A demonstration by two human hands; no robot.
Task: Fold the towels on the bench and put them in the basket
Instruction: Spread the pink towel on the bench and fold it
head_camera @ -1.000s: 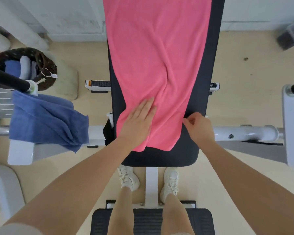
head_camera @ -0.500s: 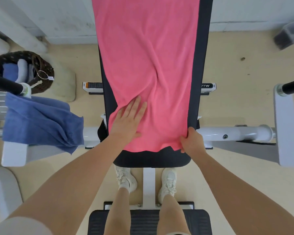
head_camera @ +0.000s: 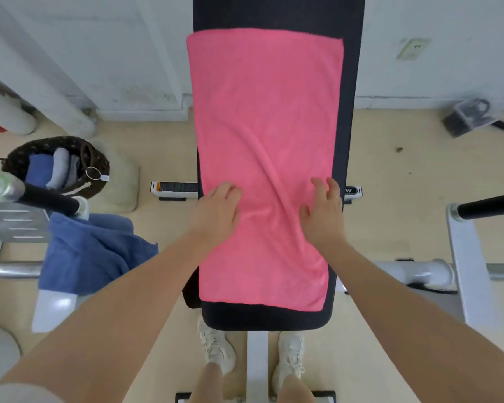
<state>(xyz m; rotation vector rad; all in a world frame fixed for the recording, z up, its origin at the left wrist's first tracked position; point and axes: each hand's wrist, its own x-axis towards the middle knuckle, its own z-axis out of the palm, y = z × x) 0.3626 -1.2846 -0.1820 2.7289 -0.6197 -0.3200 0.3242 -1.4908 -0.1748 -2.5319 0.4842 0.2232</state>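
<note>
A pink towel lies spread lengthwise on the black bench, with a diagonal crease through its middle. My left hand rests flat on the towel's left edge, about halfway along. My right hand presses on the towel near its right edge, fingers apart and slightly bent. Neither hand grips the cloth. A blue towel hangs bunched over the white frame at the left. The dark woven basket stands on the floor at the far left and holds folded blue and grey towels.
A black bar with a metal end crosses in front of the basket. White frame posts and a second black bar stand at the right. A cream cushion lies beside the basket. My feet are under the bench's near end.
Both hands have moved away from the towel's near end up to its middle. My right hand has let go of the near right corner. The towel lies flatter, and its far edge has come into view.
</note>
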